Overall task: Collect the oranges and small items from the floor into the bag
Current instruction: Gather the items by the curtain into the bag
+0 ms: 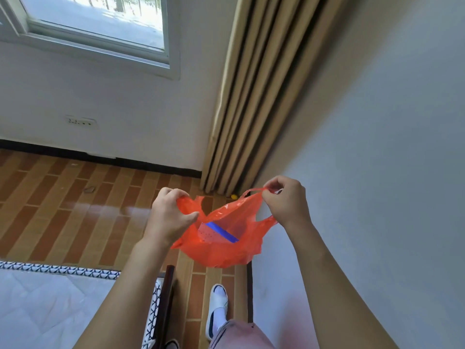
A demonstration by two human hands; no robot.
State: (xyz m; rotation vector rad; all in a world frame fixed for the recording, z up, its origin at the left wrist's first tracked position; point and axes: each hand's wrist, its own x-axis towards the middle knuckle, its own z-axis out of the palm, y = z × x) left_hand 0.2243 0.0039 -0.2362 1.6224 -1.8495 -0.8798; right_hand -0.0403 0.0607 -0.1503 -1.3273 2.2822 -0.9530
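Left hand (171, 212) and right hand (286, 200) pinch the bag (221, 248) handles (thin plastic); pulling apart too hard could tear them.

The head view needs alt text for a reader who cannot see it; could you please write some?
A person's left hand and right hand pinch the handles of an orange plastic bag, holding it open above a wood-pattern floor. A blue-edged item lies inside; a small yellow object sits by the curtain.
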